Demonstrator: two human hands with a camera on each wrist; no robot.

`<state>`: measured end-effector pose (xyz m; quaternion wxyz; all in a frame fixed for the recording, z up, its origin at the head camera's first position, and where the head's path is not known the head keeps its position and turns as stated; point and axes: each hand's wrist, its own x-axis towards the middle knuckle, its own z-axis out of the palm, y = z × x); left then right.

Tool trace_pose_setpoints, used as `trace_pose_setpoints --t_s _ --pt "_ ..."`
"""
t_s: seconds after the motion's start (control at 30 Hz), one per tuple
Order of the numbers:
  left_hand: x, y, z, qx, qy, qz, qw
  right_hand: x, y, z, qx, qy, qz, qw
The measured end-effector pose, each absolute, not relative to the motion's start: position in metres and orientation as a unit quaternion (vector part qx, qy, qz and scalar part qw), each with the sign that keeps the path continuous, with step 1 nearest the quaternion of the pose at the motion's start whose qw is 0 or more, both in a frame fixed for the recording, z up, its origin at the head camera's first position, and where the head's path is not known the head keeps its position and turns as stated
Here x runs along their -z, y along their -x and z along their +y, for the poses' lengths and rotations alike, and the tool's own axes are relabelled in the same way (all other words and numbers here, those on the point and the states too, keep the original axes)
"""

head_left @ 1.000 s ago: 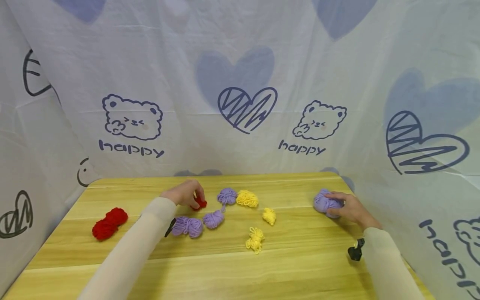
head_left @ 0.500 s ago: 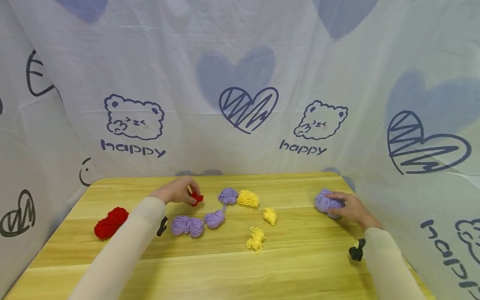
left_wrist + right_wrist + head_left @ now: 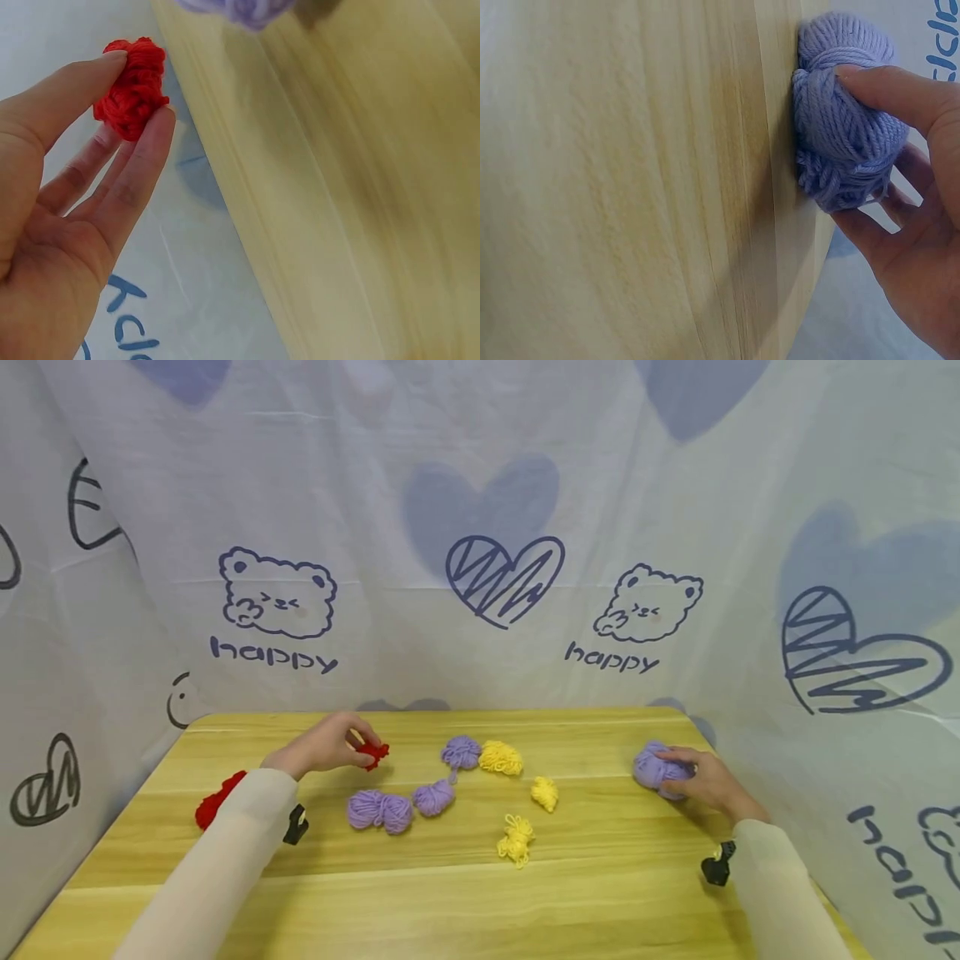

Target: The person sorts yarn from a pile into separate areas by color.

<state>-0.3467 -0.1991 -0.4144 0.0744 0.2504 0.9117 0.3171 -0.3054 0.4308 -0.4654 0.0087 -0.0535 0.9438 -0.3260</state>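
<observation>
Between the thumb and fingers of my left hand (image 3: 330,745), a small red ball of yarn (image 3: 375,754) is pinched; the left wrist view shows the red yarn (image 3: 131,90) at the fingertips, held above the table. At the right, my right hand (image 3: 708,783) grips a larger purple ball of yarn (image 3: 651,766). In the right wrist view the thumb lies across the purple yarn (image 3: 847,135), with fingers on its far side; it seems to rest on the table. A red yarn bundle (image 3: 216,802) lies at the left, partly covered by my left sleeve.
Mid-table lie a long purple bundle (image 3: 379,811), two smaller purple balls (image 3: 433,797), a yellow bundle (image 3: 501,758) touching the rear one, and two small yellow pieces (image 3: 516,841). A printed white curtain (image 3: 390,635) hangs behind and beside the wooden table (image 3: 600,893).
My left hand has moved left with the small red yarn, away from the purple balls. My left sleeve now hides part of the red bundle. The right hand stays on its purple yarn.
</observation>
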Motion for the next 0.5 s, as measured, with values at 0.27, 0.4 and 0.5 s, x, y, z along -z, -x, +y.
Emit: trace_pose_setpoints --t_s 0.27,0.4,0.5 --pt "0.415 0.339 -0.218 -0.336 -0.244 0.909 0.047 0.466 0.305 0.430 0.332 0.059 0.941 0.007" --pt "0.416 0.335 -0.227 -0.343 -0.247 0.905 0.039 0.466 0.305 0.429 0.331 0.058 0.942 0.009" --pt "0.417 0.332 -0.232 -0.349 -0.246 0.904 0.034 0.466 0.304 0.430 0.331 0.054 0.942 0.010"
